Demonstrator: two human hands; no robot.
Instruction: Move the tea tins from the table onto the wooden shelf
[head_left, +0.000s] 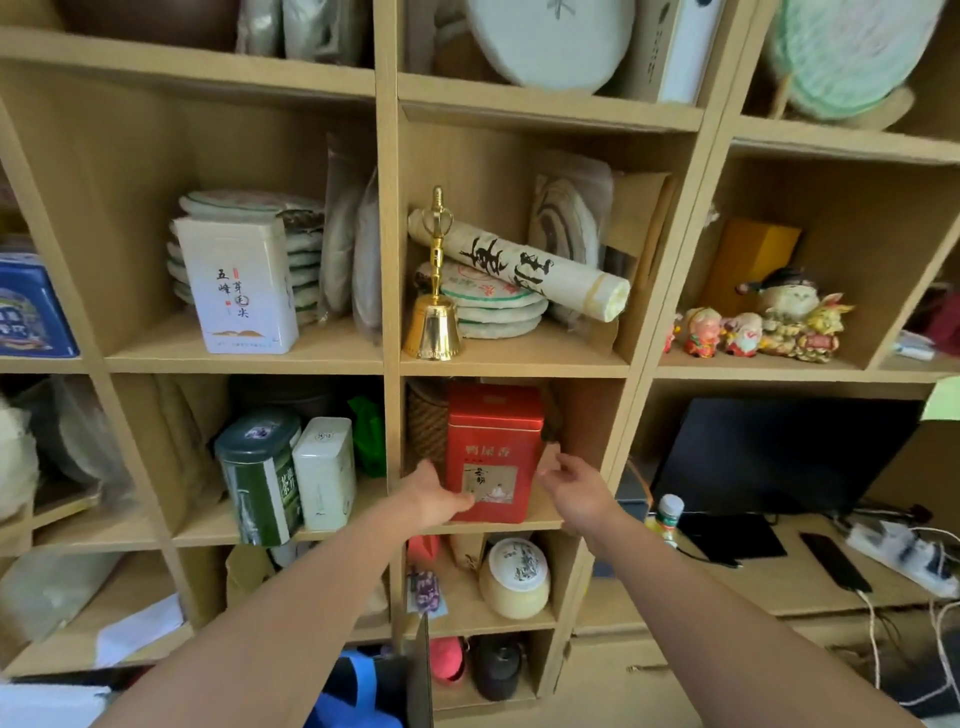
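A red tea tin (492, 447) stands upright in a middle compartment of the wooden shelf (387, 332). My left hand (434, 493) rests against the tin's lower left side, thumb on its front. Just off the tin's right side, my right hand (571, 486) is open with fingers apart. In the compartment to the left stand a dark green tin (260, 478) and a pale white tin (324, 473). A tall white tin (239, 288) stands one level higher on the left.
A gold bell (434, 312), a paper roll (519, 265) and stacked tea cakes fill the compartment above. A round yellow jar (514, 577) lies below. A black monitor (779, 457) and power strip (904, 556) sit on the desk at right. Figurines (769, 327) stand upper right.
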